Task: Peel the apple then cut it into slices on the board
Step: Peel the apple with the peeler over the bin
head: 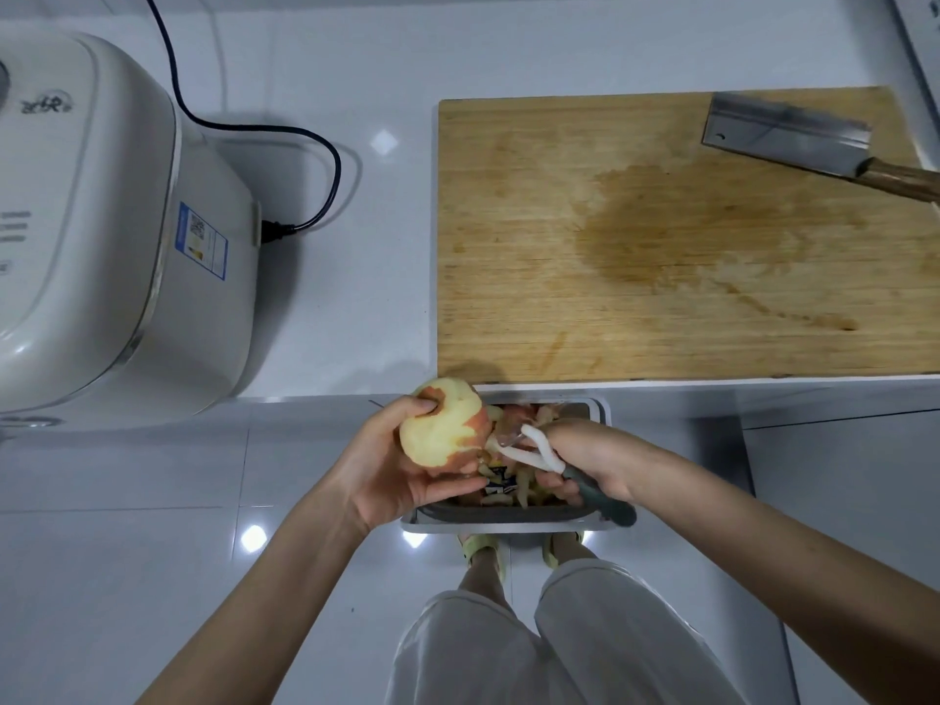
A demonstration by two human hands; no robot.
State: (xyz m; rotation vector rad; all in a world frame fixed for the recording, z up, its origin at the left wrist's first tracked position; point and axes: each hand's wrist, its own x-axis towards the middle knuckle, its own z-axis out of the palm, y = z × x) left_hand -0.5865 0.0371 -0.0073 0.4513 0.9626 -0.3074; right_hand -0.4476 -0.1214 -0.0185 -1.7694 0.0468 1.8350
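- Fingers (pixel 447 484) of the left hand (pixel 391 465) curl round the half-peeled apple (pixel 437 435), holding it over the bin (pixel 508 526) so peel drops in.
- Right hand (pixel 590 460) grips the peeler (pixel 539 450) beside the unpeeled red skin.
- Board (pixel 661 246) and cleaver (pixel 783 132) lie ready for slicing.

Bare left hand (pixel 391 480), bare right hand (pixel 585 455), white trousers (pixel 559 648), pale yellow-green sandals (pixel 484 549)
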